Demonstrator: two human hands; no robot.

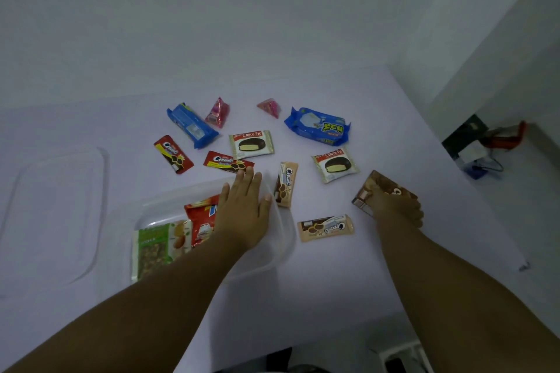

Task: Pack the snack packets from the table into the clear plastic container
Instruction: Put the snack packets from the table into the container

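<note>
The clear plastic container sits near the table's front, holding a green nut packet and a red snack packet. My left hand lies flat and open over the container's far right part. My right hand grips a brown snack packet at the right. Loose on the table are two Choco Pie packets, two red Cream-O packets, two beige Cream-O packets, two blue packs and two pink triangular packets.
The container's clear lid lies flat at the left. White walls close off the back and the right side. Past the table's right edge, dark and orange objects lie lower down.
</note>
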